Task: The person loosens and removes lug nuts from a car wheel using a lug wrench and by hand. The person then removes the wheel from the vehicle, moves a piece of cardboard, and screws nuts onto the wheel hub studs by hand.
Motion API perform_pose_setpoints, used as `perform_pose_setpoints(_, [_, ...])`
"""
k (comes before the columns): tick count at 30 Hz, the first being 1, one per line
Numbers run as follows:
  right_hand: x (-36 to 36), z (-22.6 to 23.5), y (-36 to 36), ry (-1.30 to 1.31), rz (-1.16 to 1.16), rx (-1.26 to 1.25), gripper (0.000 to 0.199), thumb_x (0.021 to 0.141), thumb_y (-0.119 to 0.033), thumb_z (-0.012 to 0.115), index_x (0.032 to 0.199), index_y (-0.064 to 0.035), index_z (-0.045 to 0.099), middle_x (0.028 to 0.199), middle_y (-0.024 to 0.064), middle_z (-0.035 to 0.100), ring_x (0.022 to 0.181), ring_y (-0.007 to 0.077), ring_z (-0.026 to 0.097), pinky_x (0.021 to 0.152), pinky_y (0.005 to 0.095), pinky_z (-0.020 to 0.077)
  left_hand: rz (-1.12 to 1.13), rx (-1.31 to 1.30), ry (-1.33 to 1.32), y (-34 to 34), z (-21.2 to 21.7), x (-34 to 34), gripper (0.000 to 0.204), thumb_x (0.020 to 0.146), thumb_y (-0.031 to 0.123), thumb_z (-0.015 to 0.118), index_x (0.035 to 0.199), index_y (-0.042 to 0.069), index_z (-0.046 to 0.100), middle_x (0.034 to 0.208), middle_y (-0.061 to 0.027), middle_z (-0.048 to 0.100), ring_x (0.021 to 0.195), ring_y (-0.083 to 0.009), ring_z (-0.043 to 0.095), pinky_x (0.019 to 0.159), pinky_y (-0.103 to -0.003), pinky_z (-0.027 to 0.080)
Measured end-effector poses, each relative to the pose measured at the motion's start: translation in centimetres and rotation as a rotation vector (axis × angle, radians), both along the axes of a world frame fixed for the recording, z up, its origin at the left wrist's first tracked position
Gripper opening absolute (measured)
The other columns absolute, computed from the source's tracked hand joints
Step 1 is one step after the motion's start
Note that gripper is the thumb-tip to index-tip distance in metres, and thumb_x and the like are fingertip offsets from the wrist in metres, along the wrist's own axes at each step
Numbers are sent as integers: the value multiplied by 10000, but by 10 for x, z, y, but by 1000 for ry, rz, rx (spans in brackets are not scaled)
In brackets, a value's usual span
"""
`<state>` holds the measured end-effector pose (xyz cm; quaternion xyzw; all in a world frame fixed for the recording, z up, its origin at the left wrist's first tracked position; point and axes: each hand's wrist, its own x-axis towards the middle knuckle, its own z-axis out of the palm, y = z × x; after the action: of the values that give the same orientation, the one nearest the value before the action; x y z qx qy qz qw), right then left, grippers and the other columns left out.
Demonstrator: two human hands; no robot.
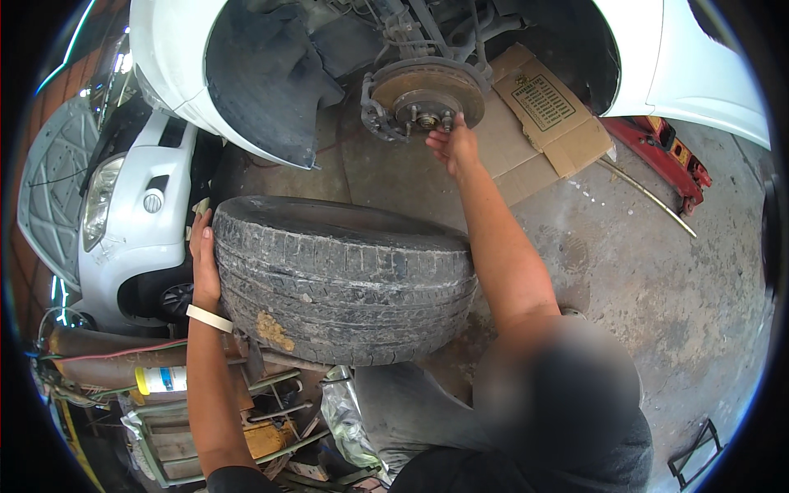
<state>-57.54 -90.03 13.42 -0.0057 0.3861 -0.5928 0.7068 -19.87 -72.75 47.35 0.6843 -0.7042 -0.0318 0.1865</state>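
A worn black tire [345, 287] with dirt on its tread sits in front of me, tilted against my legs. My left hand [204, 259] grips its left side, fingers along the sidewall; a pale band circles that wrist. Beyond the tire, a rusty brake disc [427, 86] with its hub shows in the wheel arch of a white car [173, 62]. At the hub's lower right, my right hand [454, 149] has its fingertips closed on a wheel stud [447, 122]. Whether a nut is on that stud is hidden by the fingers.
Flattened cardboard [546, 111] lies under the wheel arch. A red floor jack [670, 160] and a metal bar [649, 197] are to its right. At left are a silver car front [136, 197], a brown cylinder [107, 353] and a rack [181, 444] of tools.
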Motion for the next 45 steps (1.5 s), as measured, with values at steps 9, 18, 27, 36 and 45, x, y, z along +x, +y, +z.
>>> perform_pose_setpoints(9, [6, 11, 2, -63, -39, 24, 370, 1058, -391, 553, 1126, -28, 553, 853, 31, 638, 662, 145, 650, 557, 310, 410, -5, 7, 14, -1, 0, 1, 615, 1104, 454, 333, 1524, 18, 446, 1612, -190, 353, 1510, -307, 287, 1250, -402, 176])
perform_pose_setpoints(18, [4, 13, 7, -111, -10, 8, 537, 1023, -539, 567, 1129, -12, 549, 893, 34, 602, 648, 157, 622, 573, 317, 425, -10, 17, 32, 1, -1, 3, 623, 1106, 457, 326, 1532, 14, 430, 1602, -180, 370, 1500, -295, 305, 1246, -398, 192])
perform_pose_setpoints(27, [6, 7, 3, -19, 11, -28, 523, 1064, -562, 447, 1062, -58, 587, 863, 30, 645, 695, 164, 640, 617, 339, 442, -16, 30, 60, 1, -2, 4, 631, 1108, 461, 320, 1540, 10, 413, 1592, -171, 387, 1489, -284, 322, 1241, -393, 208])
perform_pose_setpoints(36, [0, 18, 10, -63, 38, -19, 532, 1094, -543, 372, 1059, -67, 608, 984, 68, 698, 871, 173, 646, 786, 376, 485, -33, 49, 118, 1, -3, 9, 639, 1110, 464, 314, 1548, 6, 397, 1582, -161, 404, 1479, -273, 340, 1236, -388, 225])
perform_pose_setpoints(45, [-50, -90, 50, 358, 499, -76, 474, 1037, -555, 527, 1057, -97, 647, 903, 35, 702, 807, 152, 661, 700, 336, 497, -50, 165, 459, 7, -12, -3, 646, 1114, 464, 310, 1558, 0, 369, 1571, -156, 420, 1455, -269, 380, 1226, -387, 261])
